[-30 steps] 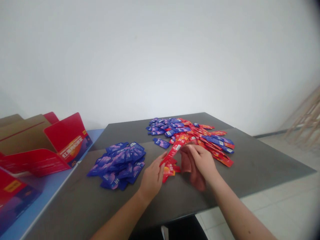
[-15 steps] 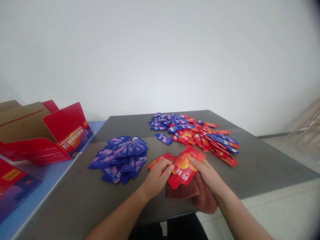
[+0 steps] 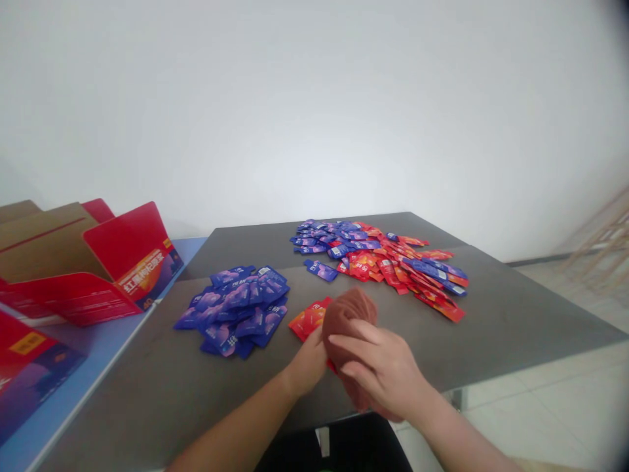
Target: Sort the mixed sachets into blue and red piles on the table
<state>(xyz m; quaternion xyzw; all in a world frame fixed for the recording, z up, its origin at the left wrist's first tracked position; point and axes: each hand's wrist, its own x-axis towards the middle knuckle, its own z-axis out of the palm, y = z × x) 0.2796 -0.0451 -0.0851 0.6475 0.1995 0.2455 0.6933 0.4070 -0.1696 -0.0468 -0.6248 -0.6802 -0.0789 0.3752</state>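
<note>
My right hand (image 3: 381, 367) is closed around a brown cloth (image 3: 350, 311), pressing it over a red sachet (image 3: 331, 366). Only a small red edge of that sachet shows under the cloth. My left hand (image 3: 309, 364) grips the sachet from the left, its fingertips hidden by the cloth. Just beyond the left hand lie a few red sachets (image 3: 310, 318) on the dark table. To their left is a heap of blue-purple sachets (image 3: 240, 308).
Farther back on the grey table (image 3: 491, 308) spreads a mixed pile of blue sachets (image 3: 329, 235) and red sachets (image 3: 393, 262). At left, an open red cardboard box (image 3: 132, 255) and another red-and-blue box (image 3: 29, 367) stand on a blue surface (image 3: 105, 354). A white wall rises behind.
The cloth has come up from beneath the red sachet and now covers it. My right hand has let go of the sachet's face and holds the cloth over it.
</note>
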